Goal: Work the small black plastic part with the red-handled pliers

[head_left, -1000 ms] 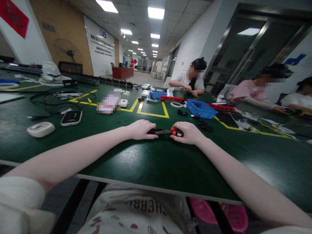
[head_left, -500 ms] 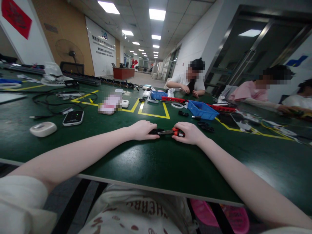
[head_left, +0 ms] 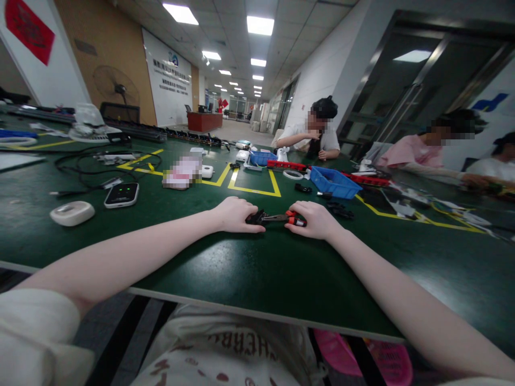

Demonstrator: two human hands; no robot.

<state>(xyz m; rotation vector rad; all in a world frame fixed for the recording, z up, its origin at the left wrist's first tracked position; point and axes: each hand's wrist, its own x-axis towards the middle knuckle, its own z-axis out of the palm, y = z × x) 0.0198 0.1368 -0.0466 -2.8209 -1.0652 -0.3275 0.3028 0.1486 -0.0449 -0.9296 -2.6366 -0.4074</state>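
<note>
Shifted black part (head_left: 254, 217), more exposed now, beside red-and-black pliers (head_left: 280, 218)

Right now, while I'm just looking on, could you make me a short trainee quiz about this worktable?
1. Which hand holds the long-nosed metal pliers with red-and-black handles?
2. True or false: the off-white, rounded case lies to the left of the flat black-and-white device with green lights.
3. What does the left hand hold?
A) a white ring
B) a small black part
C) a blue plastic bin

Key: 1, the right hand; 2, true; 3, B.
</note>
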